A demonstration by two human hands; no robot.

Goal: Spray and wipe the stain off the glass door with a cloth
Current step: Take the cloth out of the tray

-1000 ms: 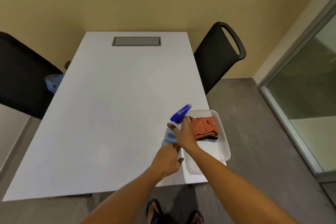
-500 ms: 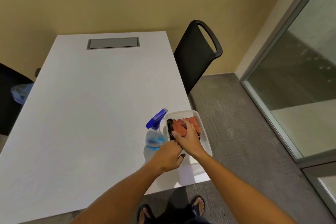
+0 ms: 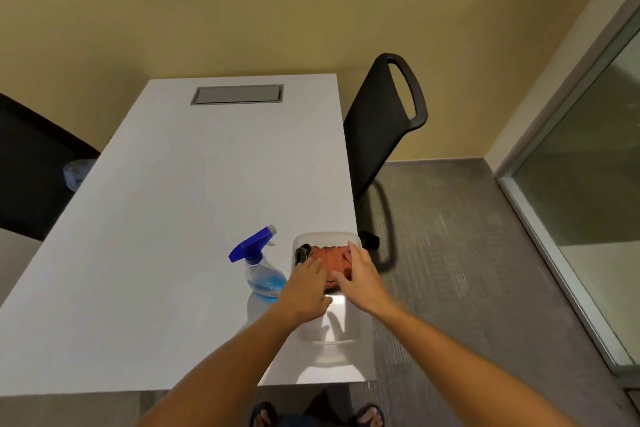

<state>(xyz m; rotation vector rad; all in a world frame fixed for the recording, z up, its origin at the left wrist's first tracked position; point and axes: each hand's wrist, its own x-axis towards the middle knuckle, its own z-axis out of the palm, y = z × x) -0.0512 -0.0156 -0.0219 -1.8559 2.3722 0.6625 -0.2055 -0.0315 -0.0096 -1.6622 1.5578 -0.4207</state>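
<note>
An orange cloth (image 3: 329,255) lies bunched at the far end of a clear plastic tray (image 3: 329,340) near the table's front right corner. My right hand (image 3: 362,276) lies on top of the cloth with fingers spread and thumb at its near edge. My left hand (image 3: 306,288) reaches in from the left, fingers straight, tips touching the cloth's left side. A clear spray bottle (image 3: 258,263) with blue liquid and a blue trigger head stands upright just left of the tray, untouched. The glass door (image 3: 588,184) is at the right; no stain shows from here.
The white table (image 3: 173,218) has a grey hatch (image 3: 237,94) at its far end. A black chair (image 3: 384,121) stands at the table's right side, between table and door. Another black chair (image 3: 31,166) is at the left. My sandalled feet show below.
My left hand has let go of the spray bottle, which now stands on the table, and has moved right onto the cloth. My right hand went from the bottle's head to the cloth.
</note>
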